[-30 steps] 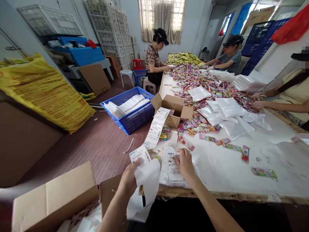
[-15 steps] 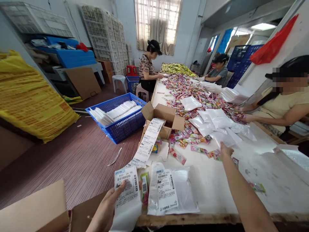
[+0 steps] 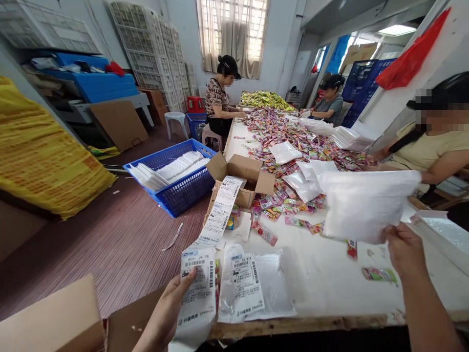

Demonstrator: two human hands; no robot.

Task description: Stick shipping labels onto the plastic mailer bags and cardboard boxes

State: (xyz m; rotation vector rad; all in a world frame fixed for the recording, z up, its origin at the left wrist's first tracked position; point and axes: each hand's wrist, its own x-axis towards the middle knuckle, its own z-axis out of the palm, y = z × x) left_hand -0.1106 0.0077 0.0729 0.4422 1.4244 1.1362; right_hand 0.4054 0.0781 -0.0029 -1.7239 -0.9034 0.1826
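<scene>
In the head view, your left hand [image 3: 169,302] is clamping a label [image 3: 200,288] at the near-left corner of the surface [image 3: 322,278]. Your right hand [image 3: 405,252] is gripping a pouch [image 3: 366,205] by its lower right, holding it above the surface. A labelled bag [image 3: 274,288] is lying between your hands, near a box [image 3: 244,198].
</scene>
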